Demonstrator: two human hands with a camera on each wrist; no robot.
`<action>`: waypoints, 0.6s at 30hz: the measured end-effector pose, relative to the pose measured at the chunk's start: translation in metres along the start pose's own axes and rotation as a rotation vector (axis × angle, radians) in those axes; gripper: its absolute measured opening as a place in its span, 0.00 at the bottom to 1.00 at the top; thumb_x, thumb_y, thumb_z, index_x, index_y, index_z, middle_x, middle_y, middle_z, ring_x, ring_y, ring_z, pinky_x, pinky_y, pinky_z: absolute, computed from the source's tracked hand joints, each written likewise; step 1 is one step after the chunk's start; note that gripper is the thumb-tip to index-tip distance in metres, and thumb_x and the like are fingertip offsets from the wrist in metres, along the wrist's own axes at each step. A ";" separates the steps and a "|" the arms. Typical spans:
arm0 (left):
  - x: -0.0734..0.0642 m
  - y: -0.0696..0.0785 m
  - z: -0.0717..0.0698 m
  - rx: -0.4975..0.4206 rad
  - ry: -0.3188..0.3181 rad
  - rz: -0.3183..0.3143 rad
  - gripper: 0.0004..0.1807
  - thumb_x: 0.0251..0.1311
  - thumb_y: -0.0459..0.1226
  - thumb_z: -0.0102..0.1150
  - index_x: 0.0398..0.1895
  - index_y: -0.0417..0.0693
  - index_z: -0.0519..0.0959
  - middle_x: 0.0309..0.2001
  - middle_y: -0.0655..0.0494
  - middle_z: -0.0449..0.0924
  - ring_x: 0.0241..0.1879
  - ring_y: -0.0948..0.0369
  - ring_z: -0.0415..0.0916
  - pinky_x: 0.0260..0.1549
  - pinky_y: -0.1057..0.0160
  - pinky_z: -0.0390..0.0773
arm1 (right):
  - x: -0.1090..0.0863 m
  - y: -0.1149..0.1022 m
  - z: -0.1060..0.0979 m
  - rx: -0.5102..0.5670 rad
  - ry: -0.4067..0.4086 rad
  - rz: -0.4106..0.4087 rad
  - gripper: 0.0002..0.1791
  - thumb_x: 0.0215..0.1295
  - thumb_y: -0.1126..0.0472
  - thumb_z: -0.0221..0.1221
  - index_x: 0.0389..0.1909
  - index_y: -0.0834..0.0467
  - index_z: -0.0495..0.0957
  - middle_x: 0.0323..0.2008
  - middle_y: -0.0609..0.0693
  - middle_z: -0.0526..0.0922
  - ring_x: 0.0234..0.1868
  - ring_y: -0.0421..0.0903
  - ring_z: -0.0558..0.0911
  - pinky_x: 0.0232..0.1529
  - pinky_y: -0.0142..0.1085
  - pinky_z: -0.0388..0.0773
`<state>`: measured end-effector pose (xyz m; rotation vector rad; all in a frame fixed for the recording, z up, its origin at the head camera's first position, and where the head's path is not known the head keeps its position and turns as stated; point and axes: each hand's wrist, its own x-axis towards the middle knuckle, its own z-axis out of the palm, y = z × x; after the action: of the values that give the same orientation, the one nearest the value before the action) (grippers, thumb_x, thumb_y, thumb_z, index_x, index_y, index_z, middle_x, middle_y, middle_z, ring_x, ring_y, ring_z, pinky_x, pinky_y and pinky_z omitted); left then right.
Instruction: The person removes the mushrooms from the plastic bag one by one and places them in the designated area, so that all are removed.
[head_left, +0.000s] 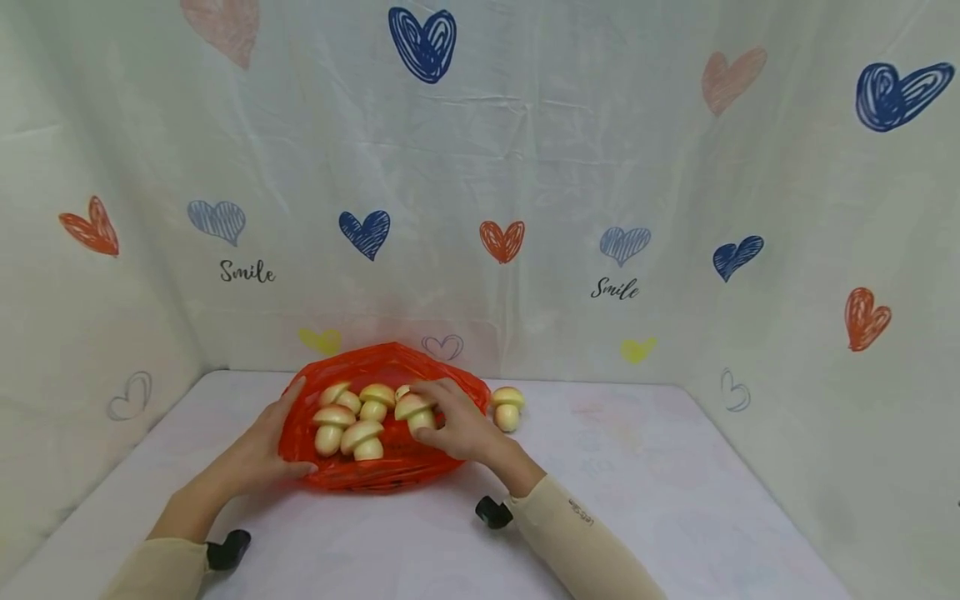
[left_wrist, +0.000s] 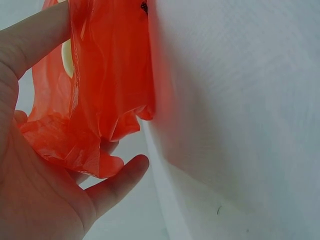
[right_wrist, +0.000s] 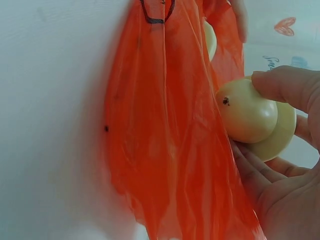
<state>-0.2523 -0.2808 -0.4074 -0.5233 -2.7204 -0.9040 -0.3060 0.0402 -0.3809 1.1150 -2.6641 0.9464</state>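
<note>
A red plastic bag point(head_left: 375, 477) lies on the table with its mouth spread wide toward me. Several toy mushrooms point(head_left: 329, 429) with yellowish caps and pale stems sit inside it. At the bag's right side my right hand point(head_left: 461, 423) pinches one mushroom point(head_left: 414, 410) between thumb and fingers, over the bag's opening. The right wrist view shows the round stem end of this held mushroom point(right_wrist: 248, 111) beside the red plastic. My left hand point(head_left: 258, 446) rests against the bag's left side, thumb and fingers spread apart. In the left wrist view, crumpled plastic point(left_wrist: 65, 140) lies against its palm.
Another toy mushroom point(head_left: 507, 410) stands on the table just right of the bag, behind my right hand. The white tabletop point(head_left: 637, 500) reaches back to a pale curtain point(head_left: 555, 167) printed with hearts, which also hangs at both sides.
</note>
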 end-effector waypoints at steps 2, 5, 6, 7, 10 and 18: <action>0.000 0.000 0.000 0.006 0.001 -0.006 0.69 0.38 0.42 0.78 0.76 0.47 0.36 0.64 0.27 0.52 0.62 0.33 0.54 0.52 0.29 0.64 | -0.003 0.000 -0.002 -0.004 0.005 -0.003 0.31 0.61 0.53 0.63 0.66 0.47 0.66 0.59 0.44 0.68 0.55 0.40 0.70 0.54 0.38 0.74; -0.001 -0.001 0.000 0.005 0.000 -0.010 0.69 0.38 0.42 0.78 0.76 0.47 0.36 0.65 0.27 0.52 0.62 0.33 0.54 0.52 0.30 0.64 | -0.007 0.001 -0.005 -0.011 0.010 -0.003 0.31 0.61 0.53 0.62 0.66 0.45 0.66 0.60 0.43 0.67 0.57 0.40 0.69 0.55 0.40 0.74; -0.002 -0.001 0.000 0.003 0.000 -0.014 0.69 0.38 0.42 0.78 0.76 0.47 0.36 0.65 0.27 0.52 0.62 0.33 0.54 0.52 0.30 0.65 | -0.008 0.001 -0.006 -0.013 0.013 -0.009 0.31 0.61 0.53 0.62 0.66 0.44 0.66 0.60 0.42 0.67 0.57 0.40 0.69 0.55 0.40 0.74; -0.002 0.000 0.000 0.002 -0.001 -0.016 0.69 0.37 0.42 0.78 0.76 0.47 0.36 0.65 0.27 0.52 0.62 0.33 0.54 0.52 0.30 0.65 | -0.010 0.002 -0.007 -0.013 0.016 -0.013 0.30 0.61 0.53 0.62 0.65 0.44 0.66 0.60 0.42 0.67 0.58 0.40 0.69 0.55 0.40 0.74; -0.003 0.000 -0.001 -0.002 0.000 -0.015 0.69 0.37 0.42 0.78 0.76 0.46 0.36 0.65 0.27 0.52 0.62 0.33 0.54 0.52 0.30 0.65 | -0.013 0.004 -0.010 0.012 0.022 -0.029 0.30 0.61 0.54 0.62 0.64 0.43 0.67 0.59 0.43 0.67 0.57 0.40 0.68 0.53 0.41 0.75; -0.004 0.002 -0.002 0.003 -0.013 -0.035 0.69 0.39 0.43 0.77 0.76 0.49 0.35 0.65 0.28 0.52 0.62 0.33 0.53 0.53 0.30 0.63 | -0.025 0.008 -0.021 0.045 0.056 -0.046 0.29 0.59 0.58 0.63 0.63 0.45 0.68 0.58 0.42 0.67 0.54 0.41 0.69 0.49 0.44 0.78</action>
<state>-0.2479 -0.2818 -0.4056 -0.4839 -2.7500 -0.9083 -0.2964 0.0723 -0.3759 1.1361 -2.5736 1.0194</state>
